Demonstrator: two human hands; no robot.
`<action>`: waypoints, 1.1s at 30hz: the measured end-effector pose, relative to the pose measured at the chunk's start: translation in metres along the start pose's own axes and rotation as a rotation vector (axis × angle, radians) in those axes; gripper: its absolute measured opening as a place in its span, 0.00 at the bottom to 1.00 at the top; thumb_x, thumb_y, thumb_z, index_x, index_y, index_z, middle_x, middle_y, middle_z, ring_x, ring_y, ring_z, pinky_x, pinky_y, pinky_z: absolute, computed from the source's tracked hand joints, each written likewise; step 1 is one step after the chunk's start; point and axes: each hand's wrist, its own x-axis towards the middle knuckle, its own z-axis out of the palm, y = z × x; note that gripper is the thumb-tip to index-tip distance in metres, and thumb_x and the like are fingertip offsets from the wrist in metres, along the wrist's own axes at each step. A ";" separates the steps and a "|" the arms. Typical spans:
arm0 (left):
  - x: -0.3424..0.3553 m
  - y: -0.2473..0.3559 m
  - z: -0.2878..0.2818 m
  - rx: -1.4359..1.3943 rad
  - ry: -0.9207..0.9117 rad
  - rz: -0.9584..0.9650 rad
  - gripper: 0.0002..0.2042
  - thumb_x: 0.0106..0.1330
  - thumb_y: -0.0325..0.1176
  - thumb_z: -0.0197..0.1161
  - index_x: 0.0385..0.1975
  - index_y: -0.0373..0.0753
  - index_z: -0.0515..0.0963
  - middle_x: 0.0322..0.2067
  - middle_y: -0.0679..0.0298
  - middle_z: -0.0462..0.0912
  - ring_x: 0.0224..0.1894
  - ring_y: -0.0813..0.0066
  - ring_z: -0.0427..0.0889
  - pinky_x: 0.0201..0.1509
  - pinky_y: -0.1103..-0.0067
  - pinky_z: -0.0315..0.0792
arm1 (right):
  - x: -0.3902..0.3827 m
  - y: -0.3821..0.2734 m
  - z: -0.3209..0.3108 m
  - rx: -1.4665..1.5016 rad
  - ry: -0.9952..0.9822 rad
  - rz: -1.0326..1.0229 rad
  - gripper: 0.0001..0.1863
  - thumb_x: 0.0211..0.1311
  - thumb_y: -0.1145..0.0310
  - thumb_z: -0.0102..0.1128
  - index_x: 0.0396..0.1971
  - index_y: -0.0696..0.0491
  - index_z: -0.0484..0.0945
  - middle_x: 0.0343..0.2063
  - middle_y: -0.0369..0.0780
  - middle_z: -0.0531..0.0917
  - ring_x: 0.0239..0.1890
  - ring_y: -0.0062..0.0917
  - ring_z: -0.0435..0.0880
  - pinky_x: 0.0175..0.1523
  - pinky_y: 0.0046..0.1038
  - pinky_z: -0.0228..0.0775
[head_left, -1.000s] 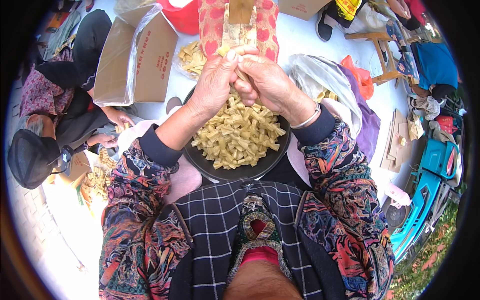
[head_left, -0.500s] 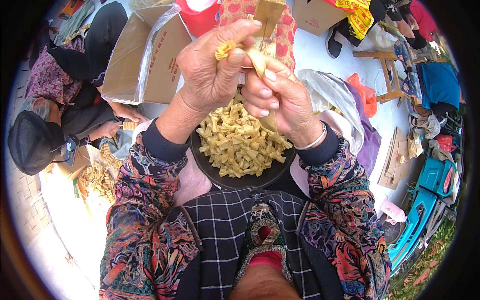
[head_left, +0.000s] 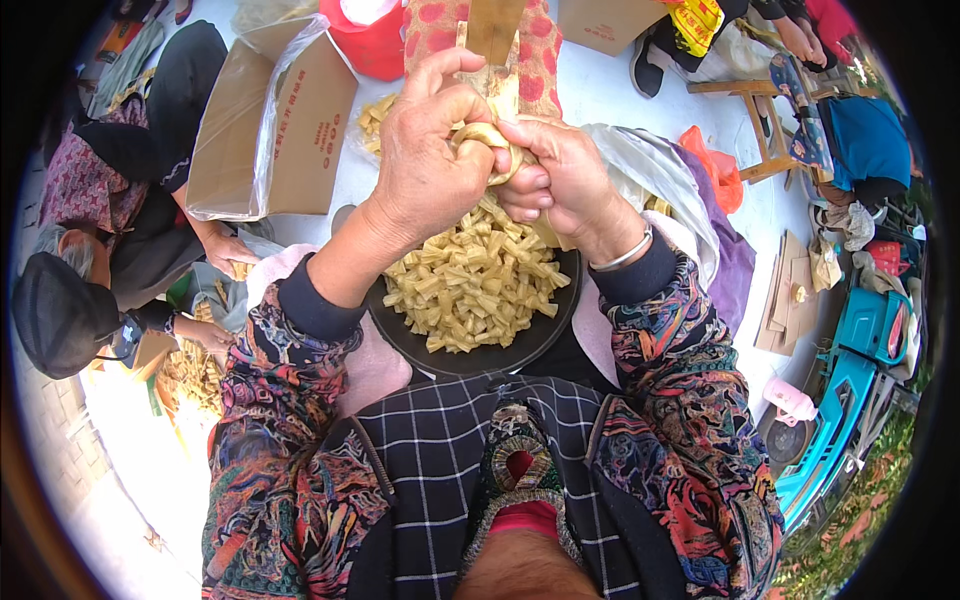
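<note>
Both hands are raised over a dark round pan (head_left: 549, 330) heaped with short, folded pale-yellow pieces (head_left: 465, 290). My left hand (head_left: 425, 165) has its fingers curled on a pale-yellow strip (head_left: 480, 135), which bends round in a loop between the hands. My right hand (head_left: 560, 185) grips the same strip, thumb near the loop and fingers wrapped below it. Just beyond my hands, a wooden board (head_left: 490, 35) lies on a red-patterned cushion (head_left: 430, 35). The inside of my left hand is hidden.
At left, a co-worker (head_left: 75, 300) handles yellow pieces beside a cardboard box (head_left: 270, 140). Right of me are a purple-and-white bag (head_left: 700, 230), wooden stool (head_left: 760, 120), flattened cardboard (head_left: 785, 300) and turquoise cart (head_left: 840, 400). Other people (head_left: 865, 150) are at the upper right.
The strip, earlier hanging from between my hands, now curves into a loop. My hands rose and then shifted, turning around it. The co-worker's hands at left have moved apart.
</note>
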 end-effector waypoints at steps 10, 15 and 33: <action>-0.004 -0.001 0.001 0.008 0.098 -0.173 0.04 0.55 0.22 0.50 0.25 0.34 0.73 0.18 0.55 0.74 0.21 0.67 0.75 0.26 0.74 0.69 | 0.000 -0.005 0.009 -0.714 0.215 -0.424 0.07 0.53 0.73 0.65 0.31 0.56 0.75 0.15 0.27 0.72 0.15 0.07 0.63 0.18 0.13 0.51; -0.003 -0.011 -0.009 -0.292 -0.035 -0.460 0.02 0.54 0.25 0.57 0.23 0.34 0.74 0.17 0.68 0.74 0.22 0.85 0.70 0.25 0.81 0.66 | -0.002 -0.011 -0.001 -0.497 0.077 -0.236 0.10 0.54 0.72 0.65 0.35 0.58 0.76 0.16 0.27 0.72 0.14 0.08 0.63 0.18 0.14 0.52; 0.006 -0.012 -0.028 -0.551 -0.359 -0.394 0.15 0.63 0.39 0.62 0.20 0.36 0.72 0.12 0.69 0.67 0.14 0.81 0.68 0.17 0.83 0.61 | 0.000 -0.014 -0.009 -0.470 -0.065 -0.362 0.08 0.61 0.69 0.60 0.36 0.56 0.76 0.20 0.27 0.74 0.17 0.07 0.63 0.21 0.11 0.53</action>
